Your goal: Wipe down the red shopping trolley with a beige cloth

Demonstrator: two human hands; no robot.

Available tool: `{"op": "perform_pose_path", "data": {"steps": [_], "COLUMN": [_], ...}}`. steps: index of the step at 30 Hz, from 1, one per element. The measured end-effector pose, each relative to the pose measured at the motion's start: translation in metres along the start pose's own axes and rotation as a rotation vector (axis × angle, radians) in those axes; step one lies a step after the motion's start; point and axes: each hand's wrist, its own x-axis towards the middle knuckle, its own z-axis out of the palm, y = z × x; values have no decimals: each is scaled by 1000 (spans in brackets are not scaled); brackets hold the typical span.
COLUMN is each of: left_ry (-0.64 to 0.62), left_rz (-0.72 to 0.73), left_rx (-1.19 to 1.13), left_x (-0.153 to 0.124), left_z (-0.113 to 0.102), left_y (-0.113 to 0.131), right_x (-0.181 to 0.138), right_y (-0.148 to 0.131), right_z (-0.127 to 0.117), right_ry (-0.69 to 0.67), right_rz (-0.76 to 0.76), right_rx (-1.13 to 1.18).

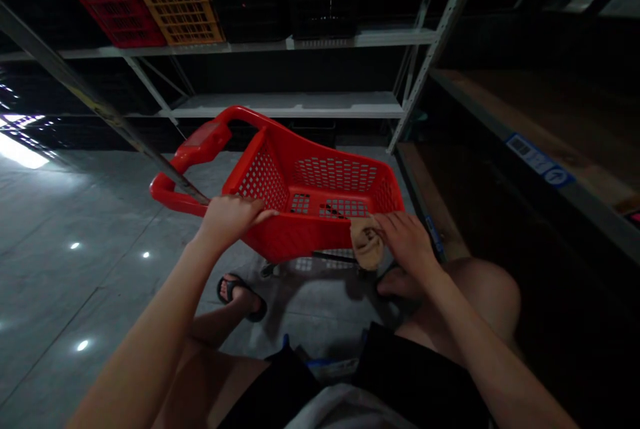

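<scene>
Right hand (407, 242) is holding a small tan object (367, 247), a folded cloth or soft packet by the look of it, too dim to say more. It is being pinched at the near rim of the red shopping basket (320, 192), at the rim's right end, half over the edge and hanging slightly outside the near wall. Fingers are closed around it, not spread.

Left hand (231, 217) is resting on the same near rim at its left end, fingers curled over the edge, gripping the basket and nothing else. It looks to be steadying the cart.

Basket interior is looking bare apart from a dark thin item on the perforated bottom, just inside the near wall; I cannot tell what that is. The red handle (200, 145) is arching off the basket's far-left side. The basket is sitting raised on a frame, with a wheel or leg partly showing under the near wall.

My read: the step in hand is passing the tan object over the rim, with the other hand bracing. Any next move would call for carrying it clear of the rim and opening the fingers well inside the walls, since it is sitting right on the edge.

Around the basket: grey polished floor (75, 229) to its left, metal shelving behind it with red and orange crates (175, 5) on top, a wooden rack shelf (525, 115) to its right. The person is crouching, sandalled foot (240, 295) below the basket.
</scene>
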Motion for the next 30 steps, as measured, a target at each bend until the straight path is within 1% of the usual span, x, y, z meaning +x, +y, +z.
{"op": "perform_pose_path", "data": {"steps": [1, 2, 3, 4, 7, 8, 9, 10, 11, 12, 13, 14, 15, 16, 17, 18, 19, 20, 21, 22, 23, 24, 25, 27, 29, 30], "left_ry": [3, 5, 7, 10, 13, 17, 21, 26, 32, 35, 35, 33, 32, 29, 24, 22, 23, 26, 32, 40, 48, 55, 63, 86, 113, 126], "left_rz": [5, 8, 9, 9, 17, 23, 29, 35, 40, 45, 45, 42, 38, 31, 22, 12, 6, 3, 1, 1, 4, 7, 8, 10, 12, 14], "left_rx": [3, 7, 12, 16, 22, 20, 16, 11, 7, 3, 1, 0, -2, -6, -8, -9, -7, -3, 5, 14, 23, 33, 43, 61, 85, 103], "left_x": [1, 1, 3, 4, 8, 9, 9, 8, 7, 6, 5, 4, 3, 2, 1, 1, 1, 2, 3, 4, 5, 6, 7, 8, 9, 9], "left_z": [-1, -2, -4, -6, -13, -15, -17, -19, -20, -22, -23, -24, -25, -26, -27, -28, -29, -29, -30, -30, -31, -31, -32, -32, -31, -31], "left_y": [4, 8, 13, 18, 35, 41, 45, 49, 52, 54, 56, 57, 59, 61, 63, 66, 70, 74, 78, 82, 86, 90, 94, 99, 101, 101], "right_x": [-2, 0, 6, 16, 59, 71, 81, 87, 87, 84, 76, 67, 57, 48, 40, 36, 35, 37, 42, 48, 55, 60, 64, 63, 54, 49], "right_y": [2, -2, -13, -31, -101, -123, -140, -149, -151, -145, -132, -112, -88, -62, -37, -15, 3, 15, 19, 15, 3, -16, -41, -100, -154, -171], "right_z": [2, 4, 6, 10, 19, 21, 23, 25, 27, 30, 33, 37, 42, 47, 51, 56, 60, 64, 69, 73, 79, 84, 90, 102, 111, 113], "right_ry": [22, 45, 68, 97, 194, 211, 232, 255, 272, 290, 307, 325, 359, 404, 500, 624, 719, 789, 821, 818, 794, 770, 745, 698, 646, 596], "right_rz": [33, 58, 65, 65, -41, -63, -59, -62, -68, -74, -77, -63, -14, 73, 233, 444, 652, 832, 961, 1031, 1047, 1033, 1020, 985, 902, 798], "right_rx": [8, 29, 62, 108, 284, 306, 320, 335, 345, 356, 362, 370, 373, 376, 405, 420, 441, 465, 487, 515, 544, 564, 587, 620, 653, 677]}}
